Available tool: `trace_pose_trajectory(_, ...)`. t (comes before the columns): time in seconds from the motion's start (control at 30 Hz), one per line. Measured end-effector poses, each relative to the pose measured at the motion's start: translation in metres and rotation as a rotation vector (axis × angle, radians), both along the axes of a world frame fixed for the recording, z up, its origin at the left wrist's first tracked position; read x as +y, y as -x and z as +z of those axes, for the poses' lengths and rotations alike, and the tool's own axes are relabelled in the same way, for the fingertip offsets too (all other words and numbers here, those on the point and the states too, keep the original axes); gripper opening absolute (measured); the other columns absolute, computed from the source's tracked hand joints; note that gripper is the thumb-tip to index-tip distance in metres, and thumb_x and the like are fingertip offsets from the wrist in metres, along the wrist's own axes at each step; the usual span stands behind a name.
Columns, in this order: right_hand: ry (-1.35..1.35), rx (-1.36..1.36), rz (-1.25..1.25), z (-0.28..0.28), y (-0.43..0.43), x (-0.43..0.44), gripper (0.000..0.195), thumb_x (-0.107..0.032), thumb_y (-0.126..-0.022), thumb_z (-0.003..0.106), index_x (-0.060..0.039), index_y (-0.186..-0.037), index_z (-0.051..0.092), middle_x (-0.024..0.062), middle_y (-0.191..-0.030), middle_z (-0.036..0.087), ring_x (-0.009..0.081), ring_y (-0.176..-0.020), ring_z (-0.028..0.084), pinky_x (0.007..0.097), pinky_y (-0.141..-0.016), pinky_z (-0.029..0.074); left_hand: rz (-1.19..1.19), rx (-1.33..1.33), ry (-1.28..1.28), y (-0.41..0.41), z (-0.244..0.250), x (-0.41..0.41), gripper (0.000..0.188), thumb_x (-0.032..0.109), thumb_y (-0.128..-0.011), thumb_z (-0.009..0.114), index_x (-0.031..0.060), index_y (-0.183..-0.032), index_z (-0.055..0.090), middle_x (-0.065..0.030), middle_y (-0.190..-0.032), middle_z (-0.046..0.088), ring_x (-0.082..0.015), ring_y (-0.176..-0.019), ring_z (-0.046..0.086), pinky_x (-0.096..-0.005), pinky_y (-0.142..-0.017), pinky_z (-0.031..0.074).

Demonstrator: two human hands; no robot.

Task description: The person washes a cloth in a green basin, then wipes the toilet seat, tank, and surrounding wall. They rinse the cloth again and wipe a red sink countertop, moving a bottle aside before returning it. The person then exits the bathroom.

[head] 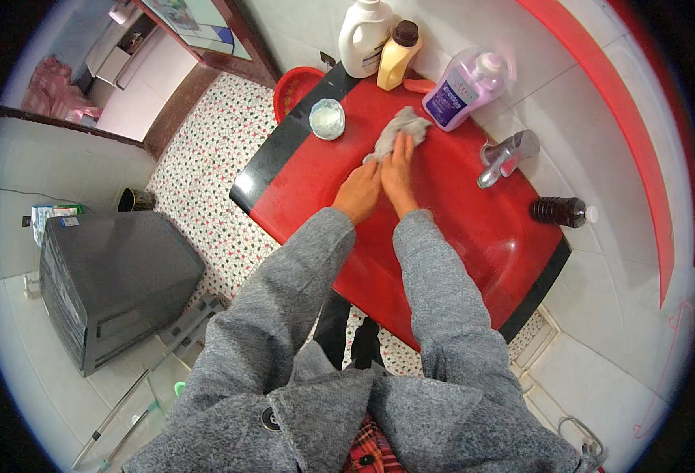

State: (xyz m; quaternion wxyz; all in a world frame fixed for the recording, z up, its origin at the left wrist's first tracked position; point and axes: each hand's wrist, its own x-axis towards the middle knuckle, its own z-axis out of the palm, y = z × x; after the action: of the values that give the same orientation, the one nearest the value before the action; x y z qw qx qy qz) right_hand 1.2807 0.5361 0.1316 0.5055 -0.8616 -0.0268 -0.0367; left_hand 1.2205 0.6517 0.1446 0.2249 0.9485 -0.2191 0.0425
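A crumpled light grey cloth (405,125) lies on the red washbasin top (300,177), at the rim of its sunken bowl. The fingers of my right hand (399,174) are pressed down on the cloth. Close beside it, my left hand (359,190) has its fingertips on the cloth's near corner; its grip there is partly hidden. Right of the cloth stands a clear pump bottle of purple liquid (460,94). A small clear tub with white contents (327,119) sits to the left. The metal faucet (504,158) rises at the back of the bowl.
A white jug (364,41), a yellow bottle with a brown cap (399,56) and an orange-red item (419,86) line the far end. A dark bottle (560,211) lies or leans near the wall. A red plastic basin (295,88) and a dark grey washing machine (122,278) are at left.
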Motion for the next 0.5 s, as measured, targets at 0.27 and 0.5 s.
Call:
trace_pose_trajectory(0.27, 0.165, 0.467, 0.611, -0.007, 0.134, -0.051, 0.052, -0.012, -0.089, 0.04, 0.0005, -0.14, 0.034, 0.0228, -0.146, 0.03, 0.0366, -0.134, 0.032, 0.0392, -0.111, 0.027, -0.352, 0.559, -0.127, 0.11, 0.041, 0.021, 0.049, 0.027, -0.086, 0.057, -0.0061, -0.121, 0.049, -0.0213, -0.122, 0.052, -0.0346, -0.109, 0.054, -0.0409, -0.094, 0.044)
trace_pose_trajectory(0.5, 0.411, 0.186, 0.388, -0.031, 0.109, -0.034, 0.051, -0.015, -0.089, 0.045, 0.0012, -0.136, 0.035, 0.0222, -0.146, 0.029, 0.038, -0.131, 0.036, 0.0458, -0.106, 0.03, -0.178, 0.412, -0.36, 0.1, 0.02, -0.007, 0.065, 0.037, -0.085, 0.06, -0.0085, -0.128, 0.043, -0.0238, -0.133, 0.045, -0.0342, -0.125, 0.043, -0.0392, -0.103, 0.036)
